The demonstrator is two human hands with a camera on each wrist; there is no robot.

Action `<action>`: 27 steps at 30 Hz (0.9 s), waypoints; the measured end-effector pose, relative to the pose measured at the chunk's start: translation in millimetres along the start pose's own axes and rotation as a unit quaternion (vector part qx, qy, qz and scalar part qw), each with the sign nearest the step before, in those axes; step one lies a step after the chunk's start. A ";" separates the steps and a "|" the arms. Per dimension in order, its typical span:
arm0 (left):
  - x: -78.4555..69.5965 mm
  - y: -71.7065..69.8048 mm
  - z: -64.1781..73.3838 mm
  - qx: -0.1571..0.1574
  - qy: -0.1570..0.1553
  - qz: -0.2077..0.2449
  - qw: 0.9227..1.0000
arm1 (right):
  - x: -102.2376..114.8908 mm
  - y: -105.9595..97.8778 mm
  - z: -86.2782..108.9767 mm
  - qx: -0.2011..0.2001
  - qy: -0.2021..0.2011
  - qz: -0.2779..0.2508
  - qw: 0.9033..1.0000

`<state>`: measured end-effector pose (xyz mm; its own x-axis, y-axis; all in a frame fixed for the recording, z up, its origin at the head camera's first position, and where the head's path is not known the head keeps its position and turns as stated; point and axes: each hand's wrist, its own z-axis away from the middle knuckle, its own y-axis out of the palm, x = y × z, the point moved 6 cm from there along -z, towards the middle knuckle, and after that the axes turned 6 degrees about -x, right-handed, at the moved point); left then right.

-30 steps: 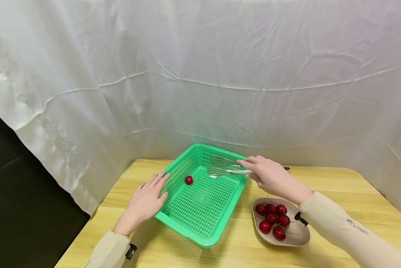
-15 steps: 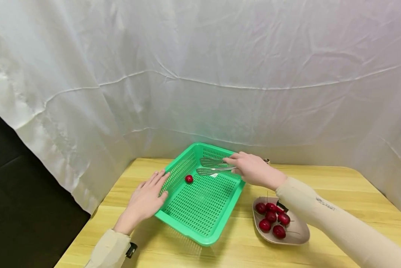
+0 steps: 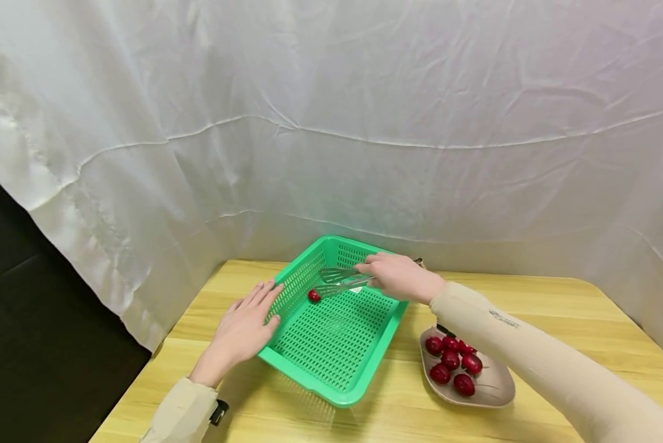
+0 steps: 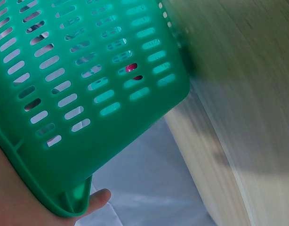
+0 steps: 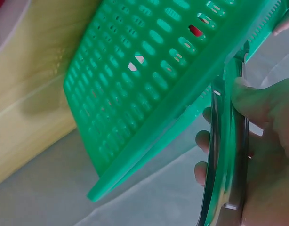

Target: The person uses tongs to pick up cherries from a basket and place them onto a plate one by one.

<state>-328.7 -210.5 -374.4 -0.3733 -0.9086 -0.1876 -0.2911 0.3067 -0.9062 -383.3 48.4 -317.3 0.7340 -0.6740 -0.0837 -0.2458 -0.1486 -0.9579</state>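
Observation:
A green perforated plastic basket (image 3: 359, 387) stands on the table, and one red cherry (image 3: 314, 296) lies inside it toward the left wall. My right hand (image 3: 403, 277) reaches over the basket's far right side and grips metal tongs (image 5: 222, 155). Their two slotted ends are spread apart inside the basket, the lower one right at the cherry. Resting on the basket's left rim, my left hand (image 3: 242, 329) has its fingers extended along it. In the left wrist view, the cherry shows only through the slots of the basket wall (image 4: 88, 155).
A pinkish-beige plate (image 3: 500, 391) with several stemmed cherries (image 3: 464, 385) sits right of the basket, partly under my right forearm. The wooden table (image 3: 558, 320) ends at a pale curtain (image 3: 420, 123) behind.
My right hand has moved left with the tongs, bringing their ends further into the basket, up to the cherry. My left hand and the basket have stayed in place.

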 end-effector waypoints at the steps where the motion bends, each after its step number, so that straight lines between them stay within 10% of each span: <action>1: -0.2 -0.1 0.1 0.000 0.000 0.000 1.000 | 0.6 1.0 -2.0 0.004 -0.002 0.003 1.000; 27: -8.1 1.9 0.9 0.002 -0.002 0.005 1.000 | 8.0 32.1 -31.5 0.136 0.035 -0.008 0.990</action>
<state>-325.5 -202.8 -374.9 -0.3718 -0.9070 -0.1975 -0.2847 0.3139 -0.9058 -405.3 15.4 -340.0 0.6883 -0.7231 -0.0577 -0.0486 0.0335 -0.9983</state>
